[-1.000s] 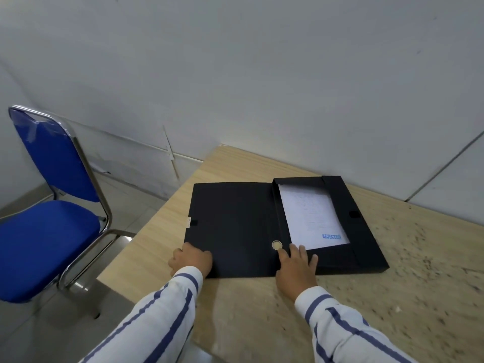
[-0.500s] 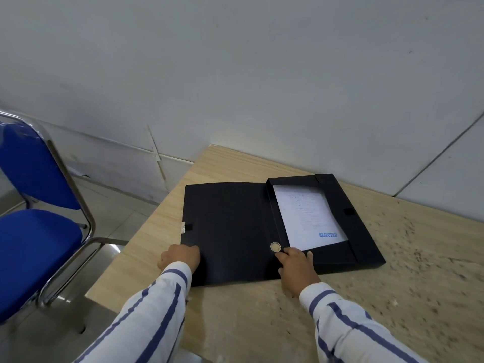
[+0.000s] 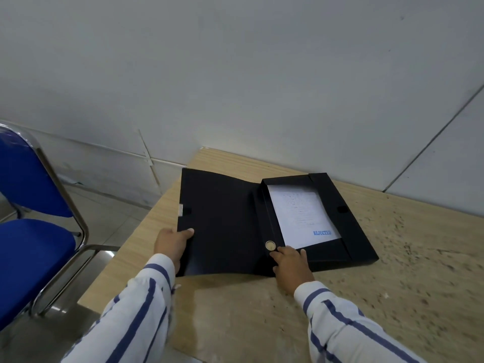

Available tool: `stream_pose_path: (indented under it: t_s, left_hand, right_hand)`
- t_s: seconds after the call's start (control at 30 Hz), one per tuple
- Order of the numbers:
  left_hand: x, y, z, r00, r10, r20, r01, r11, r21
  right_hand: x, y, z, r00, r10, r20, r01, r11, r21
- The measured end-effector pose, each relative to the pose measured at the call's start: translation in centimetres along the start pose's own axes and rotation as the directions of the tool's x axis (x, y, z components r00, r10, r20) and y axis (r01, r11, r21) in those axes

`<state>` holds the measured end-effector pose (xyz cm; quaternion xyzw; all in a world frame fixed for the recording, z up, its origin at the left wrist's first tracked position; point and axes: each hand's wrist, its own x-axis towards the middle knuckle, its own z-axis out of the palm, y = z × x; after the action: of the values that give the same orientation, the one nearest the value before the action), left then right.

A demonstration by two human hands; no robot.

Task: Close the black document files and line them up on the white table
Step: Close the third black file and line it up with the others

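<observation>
Head view. Black document file (image 3: 225,226) lying open on the table (image 3: 392,297), toward its far left corner, near the grey wall (image 3: 235,74). Lid flap spread to the left, its free left edge lifted slightly off the table; tray half to the right, flat on the surface. White sheet (image 3: 301,216) inside the tray, stamped "REJECTED" in blue at its lower right. Round brass-coloured button (image 3: 270,245) set on the spine near the front edge.

Left hand (image 3: 171,243) at the lower left edge of the lid flap, thumb on top of the flap, fingers curled beneath it, grasping that edge. Right hand (image 3: 292,265) laid on the front of the file just right of the button, fingers (image 3: 279,255) released and spread flat, pressing down, grasping nothing; index tip just beside the button, possibly touching it, contact unclear at this angle. Both forearms in white sleeves with blue stripes.

Table surface pale wood-grain at the left, speckled and mottled at the right. Blue padded chair (image 3: 28,231) with chrome frame on the floor, left of the table and apart from it.
</observation>
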<state>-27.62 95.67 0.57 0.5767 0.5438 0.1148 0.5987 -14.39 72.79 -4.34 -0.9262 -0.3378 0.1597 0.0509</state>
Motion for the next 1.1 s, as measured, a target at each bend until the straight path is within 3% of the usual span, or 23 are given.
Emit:
stream_pose_path:
  t_s: [0.13,0.27,0.37,0.63,0.73,0.77,0.87,0.93,1.0,1.1]
  left_hand:
    - [-2.7,4.0,0.3,0.981,0.136,0.136,-0.147,0.986,0.077]
    - [-6.8,7.5,3.6,0.943,0.201,0.266,-0.214,0.977,0.019]
    - [-9.7,9.2,7.6,0.911,0.239,0.335,-0.244,0.969,-0.028]
    - [-11.3,8.7,19.9,0.898,0.324,0.299,-0.323,0.945,-0.052]
    - [-9.2,7.0,23.2,0.908,0.311,0.281,-0.347,0.934,0.086]
    - [-9.2,6.8,24.0,0.913,0.301,0.277,-0.35,0.925,0.149]
    - [-9.6,5.8,25.8,0.924,0.271,0.269,-0.353,0.876,0.329]
    - [-9.2,4.8,26.5,0.933,0.236,0.272,-0.338,0.835,0.434]
    - [-8.4,4.1,27.0,0.936,0.231,0.267,-0.342,0.778,0.527]
    - [-7.7,3.6,27.7,0.936,0.238,0.259,-0.352,0.64,0.683]
  right_hand:
    - [-0.4,0.4,-0.2,0.998,0.028,-0.057,-0.019,0.989,0.146]
    - [-1.1,1.4,-1.6,0.99,0.058,-0.128,-0.001,0.914,0.406]
    - [-1.3,3.6,-3.3,0.988,0.072,-0.135,0.0,0.882,0.472]
    - [-1.4,12.6,-8.2,0.979,0.151,-0.134,-0.049,0.82,0.57]
    - [-1.2,16.0,-9.6,0.976,0.173,-0.13,-0.051,0.77,0.636]
    - [-1.2,17.0,-9.9,0.972,0.204,-0.113,-0.067,0.709,0.702]
    - [-0.9,19.4,-10.2,0.956,0.29,0.05,-0.158,0.361,0.919]
    - [-0.3,20.5,-10.2,0.948,0.291,0.125,-0.188,0.198,0.962]
    - [0.2,21.2,-10.4,0.953,0.266,0.146,-0.192,0.156,0.969]
    - [1.1,21.7,-10.5,0.971,0.22,0.097,-0.158,0.28,0.947]
